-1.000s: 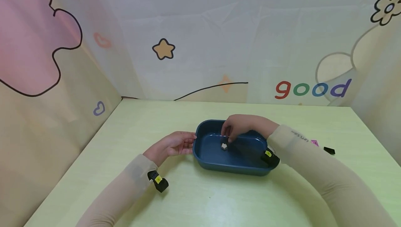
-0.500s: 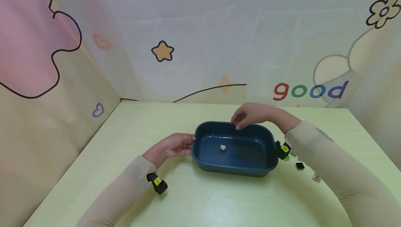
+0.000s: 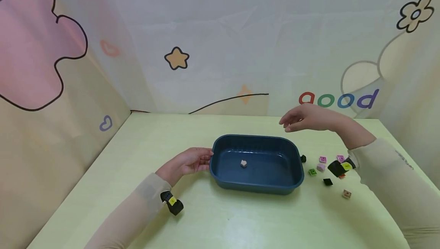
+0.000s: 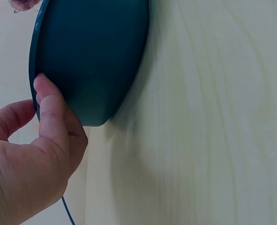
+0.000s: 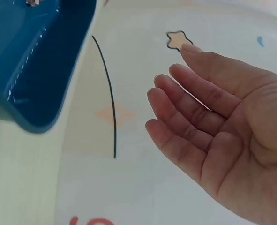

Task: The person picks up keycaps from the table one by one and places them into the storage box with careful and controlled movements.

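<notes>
A dark blue plastic basin, rectangular with rounded corners, stands on the table. One small pale block lies on its floor, left of centre. At the basin's left end my left hand pinches the rim; the left wrist view shows the thumb on one side of the wall and fingers on the other. Behind the basin's far right corner, my right hand is raised with loosely bent fingers. The right wrist view shows its palm holding nothing.
Right of the basin lie several small blocks: a green one, a pink one, a black one and a beige one among them. The right wrist's black camera overlaps some. A printed curtain hangs behind the table.
My right hand has come up out of the basin and moved right, leaving the pale block inside. More of the loose blocks now show. The left hand stays at the rim.
</notes>
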Demonstrator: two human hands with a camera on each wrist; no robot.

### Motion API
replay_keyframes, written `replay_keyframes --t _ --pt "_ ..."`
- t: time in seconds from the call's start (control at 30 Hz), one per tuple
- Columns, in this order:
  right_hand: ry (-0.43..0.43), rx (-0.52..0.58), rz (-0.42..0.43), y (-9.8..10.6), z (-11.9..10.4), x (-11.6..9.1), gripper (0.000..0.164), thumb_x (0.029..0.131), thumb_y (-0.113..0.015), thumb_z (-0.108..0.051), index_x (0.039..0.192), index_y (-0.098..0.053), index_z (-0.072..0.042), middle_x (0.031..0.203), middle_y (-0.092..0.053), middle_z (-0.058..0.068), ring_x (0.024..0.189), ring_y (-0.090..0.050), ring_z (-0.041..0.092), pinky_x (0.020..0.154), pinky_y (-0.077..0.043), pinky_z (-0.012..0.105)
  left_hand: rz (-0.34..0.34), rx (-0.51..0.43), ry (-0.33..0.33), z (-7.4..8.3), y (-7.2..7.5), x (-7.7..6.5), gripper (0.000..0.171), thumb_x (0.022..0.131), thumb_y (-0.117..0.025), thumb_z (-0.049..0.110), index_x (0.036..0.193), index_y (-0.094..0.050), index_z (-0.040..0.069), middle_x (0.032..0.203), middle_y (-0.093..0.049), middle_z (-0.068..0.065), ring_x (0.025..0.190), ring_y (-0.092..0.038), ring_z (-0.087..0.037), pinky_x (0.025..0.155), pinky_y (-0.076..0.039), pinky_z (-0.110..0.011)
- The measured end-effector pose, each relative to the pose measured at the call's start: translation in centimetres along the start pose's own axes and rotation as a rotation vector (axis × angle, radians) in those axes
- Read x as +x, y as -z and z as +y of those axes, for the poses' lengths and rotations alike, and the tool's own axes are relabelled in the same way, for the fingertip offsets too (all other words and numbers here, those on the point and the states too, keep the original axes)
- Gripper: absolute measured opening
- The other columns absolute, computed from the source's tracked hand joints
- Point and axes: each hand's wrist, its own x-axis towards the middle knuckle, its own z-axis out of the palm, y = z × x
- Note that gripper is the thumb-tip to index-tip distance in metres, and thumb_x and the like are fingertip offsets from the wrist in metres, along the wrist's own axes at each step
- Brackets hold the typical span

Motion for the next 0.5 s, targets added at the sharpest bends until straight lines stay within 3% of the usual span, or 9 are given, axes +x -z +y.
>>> replay_keyframes --t 0.3,0.5 --pt "-0.099 -0.023 0.105 0.6 2.1 -4.5 0.033 0.097 -0.069 -0.021 0.125 -0.069 -0.005 0.115 -0.076 0.007 0.099 -0.071 0.015 0.079 -0.058 0.023 0.01 0.006 0.007 -0.2 -0.1 -0.1 0.038 0.105 -0.05 0.011 0.139 -0.051 -0.005 0.083 -0.065 0.002 0.073 -0.063 -0.007 0.065 -0.061 -0.015" --pt "-0.156 0.005 0.168 0.7 3.8 -7.7 0.031 0.098 -0.067 -0.014 0.126 -0.067 -0.002 0.118 -0.074 0.012 0.091 -0.063 -0.008 0.077 -0.057 0.017 0.008 0.009 0.001 0.2 -0.1 -0.1 0.04 0.106 -0.05 0.011 0.142 -0.048 -0.006 0.082 -0.066 0.003 0.071 -0.064 -0.006 0.064 -0.061 -0.016"
